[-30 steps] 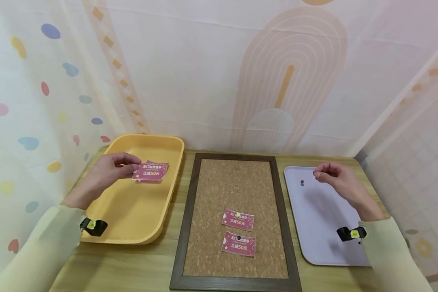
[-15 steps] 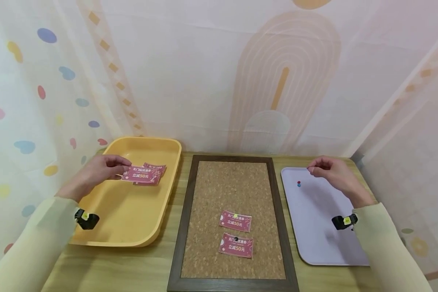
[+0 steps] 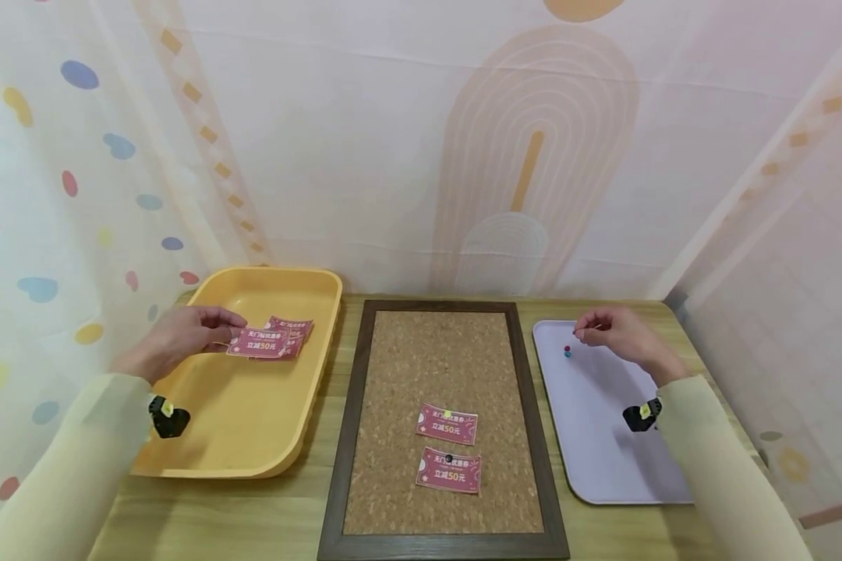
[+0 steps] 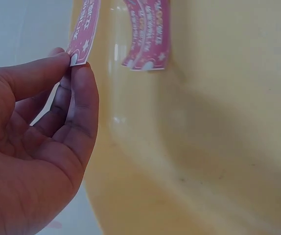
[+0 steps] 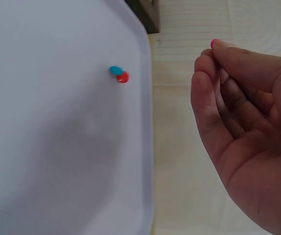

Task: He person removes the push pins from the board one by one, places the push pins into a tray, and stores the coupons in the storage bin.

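Note:
My left hand (image 3: 182,339) pinches one end of a pink coupon (image 3: 258,343) between thumb and fingertips, held over the yellow tray (image 3: 235,428). Two more coupons (image 4: 152,36) lie overlapping in that tray, partly behind the held one. My right hand (image 3: 620,335) hovers above the lilac tray (image 3: 603,460); a small pink pushpin (image 5: 213,43) shows at its pinched fingertips, mostly hidden by them. A blue pushpin (image 5: 116,70) and a red pushpin (image 5: 123,77) lie side by side in the lilac tray.
Between the trays lies a cork board (image 3: 456,366) with a dark wooden frame (image 3: 347,436). Pinned to it are an upper coupon (image 3: 447,426) with a yellow-green pin and a lower coupon (image 3: 448,472) with a black pin. A patterned curtain (image 3: 365,156) hangs behind the table.
My left hand has drawn the coupon a little left, off the other coupons. The right hand has shifted slightly left with the pushpin. The head view has turned a little to the right.

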`<action>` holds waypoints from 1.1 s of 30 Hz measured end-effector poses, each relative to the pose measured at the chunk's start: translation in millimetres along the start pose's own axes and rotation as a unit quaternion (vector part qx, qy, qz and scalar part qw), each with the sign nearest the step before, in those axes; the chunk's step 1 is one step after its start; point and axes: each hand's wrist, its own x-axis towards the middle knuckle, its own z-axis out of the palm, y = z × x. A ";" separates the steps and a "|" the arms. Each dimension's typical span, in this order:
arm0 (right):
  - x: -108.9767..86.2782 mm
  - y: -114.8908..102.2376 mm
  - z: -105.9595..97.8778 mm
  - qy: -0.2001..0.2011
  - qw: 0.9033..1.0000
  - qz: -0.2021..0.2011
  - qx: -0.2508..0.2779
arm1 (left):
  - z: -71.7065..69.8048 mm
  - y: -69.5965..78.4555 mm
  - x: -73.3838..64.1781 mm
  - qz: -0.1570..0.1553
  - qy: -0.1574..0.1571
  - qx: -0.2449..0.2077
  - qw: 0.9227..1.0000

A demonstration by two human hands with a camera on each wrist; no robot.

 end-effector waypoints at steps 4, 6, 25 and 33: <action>3.5 6.7 4.1 -0.014 1.000 -0.010 0.012 | 0.9 -7.0 1.9 -0.005 -0.007 -0.013 1.000; 3.6 9.2 4.9 -0.017 1.000 -0.012 0.012 | 1.0 -9.9 3.4 -0.004 -0.013 -0.018 1.000; -1.6 39.9 14.1 -0.003 0.999 0.037 -0.025 | 17.4 -35.4 8.3 -0.046 -0.028 -0.004 0.999; -1.5 42.0 17.6 -0.009 0.998 0.054 -0.031 | 18.1 -38.0 6.9 -0.064 -0.034 0.013 0.997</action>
